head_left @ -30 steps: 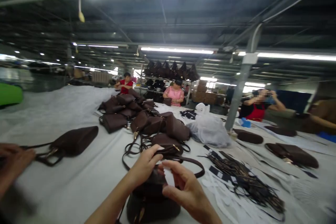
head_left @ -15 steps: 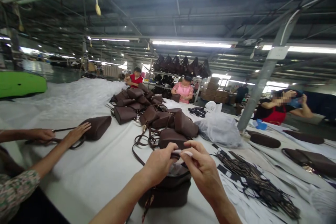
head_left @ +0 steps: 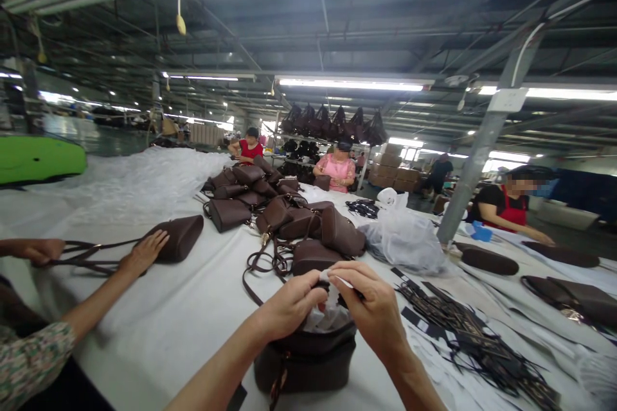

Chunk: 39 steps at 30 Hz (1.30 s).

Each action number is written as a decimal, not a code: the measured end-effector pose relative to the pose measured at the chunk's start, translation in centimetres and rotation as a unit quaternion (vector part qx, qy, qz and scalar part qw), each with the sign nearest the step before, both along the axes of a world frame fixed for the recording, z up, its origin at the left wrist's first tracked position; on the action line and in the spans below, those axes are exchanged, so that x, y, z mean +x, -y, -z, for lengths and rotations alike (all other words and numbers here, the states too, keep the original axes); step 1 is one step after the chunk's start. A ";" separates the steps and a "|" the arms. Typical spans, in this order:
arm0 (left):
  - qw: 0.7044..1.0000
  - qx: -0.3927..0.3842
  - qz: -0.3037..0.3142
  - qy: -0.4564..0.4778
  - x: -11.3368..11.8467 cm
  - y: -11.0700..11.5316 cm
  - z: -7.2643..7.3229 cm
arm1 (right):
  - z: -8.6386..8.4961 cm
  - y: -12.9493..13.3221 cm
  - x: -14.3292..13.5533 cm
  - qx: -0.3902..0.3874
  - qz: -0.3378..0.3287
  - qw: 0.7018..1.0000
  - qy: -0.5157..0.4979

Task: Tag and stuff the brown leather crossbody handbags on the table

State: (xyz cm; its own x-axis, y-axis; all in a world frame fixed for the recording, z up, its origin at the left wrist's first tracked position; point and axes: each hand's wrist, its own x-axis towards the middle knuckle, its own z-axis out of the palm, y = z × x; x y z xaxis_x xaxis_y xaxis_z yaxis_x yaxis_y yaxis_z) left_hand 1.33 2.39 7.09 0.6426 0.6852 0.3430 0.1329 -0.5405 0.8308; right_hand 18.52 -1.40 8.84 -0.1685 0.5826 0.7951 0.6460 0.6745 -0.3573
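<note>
A dark brown handbag [head_left: 308, 363] stands open at the near edge of the table, with crinkled translucent plastic [head_left: 330, 318] showing in its mouth. Just above that mouth, my left hand [head_left: 292, 302] pinches a small white strip [head_left: 324, 275], whose material I cannot make out. My right hand [head_left: 371, 298] has its fingertips closed on the strip's other side, close against the left thumb. Something dark partly shows beneath the fingers. Directly behind my hands lies a heap of brown handbags [head_left: 294, 221] with looped straps.
At left, a co-worker's hands [head_left: 144, 252] hold a brown bag [head_left: 186, 237] and its straps. To the right lie black straps with tags [head_left: 477, 334] and a bundled translucent plastic bag [head_left: 405, 237]. A metal post [head_left: 475, 167] rises beyond. Other people stand around the table.
My hands have drawn closer together over the bag, and more plastic shows below them. The left co-worker has pulled the straps out leftward. The person at right has lowered their arms to the table.
</note>
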 end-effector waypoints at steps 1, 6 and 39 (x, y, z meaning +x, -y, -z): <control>1.000 -0.012 0.001 0.010 0.1 0.0 0.1 | 0.1 -0.1 0.0 0.002 0.003 1.000 -0.007; 0.997 -0.021 -0.036 0.057 0.8 -0.1 0.7 | 0.0 -0.7 -0.1 0.013 0.005 1.000 0.006; 0.970 0.184 -0.125 0.095 2.0 0.6 2.3 | 0.8 -0.4 -0.3 -0.475 -0.100 0.808 -0.334</control>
State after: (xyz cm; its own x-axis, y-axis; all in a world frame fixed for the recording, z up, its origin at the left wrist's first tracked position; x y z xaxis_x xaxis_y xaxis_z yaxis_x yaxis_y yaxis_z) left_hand 3.32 1.76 4.82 0.3739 0.6194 0.6903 0.1608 -0.7763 0.6095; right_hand 18.22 -1.05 8.08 -0.0533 0.9977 -0.0426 0.0070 -0.0423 -0.9991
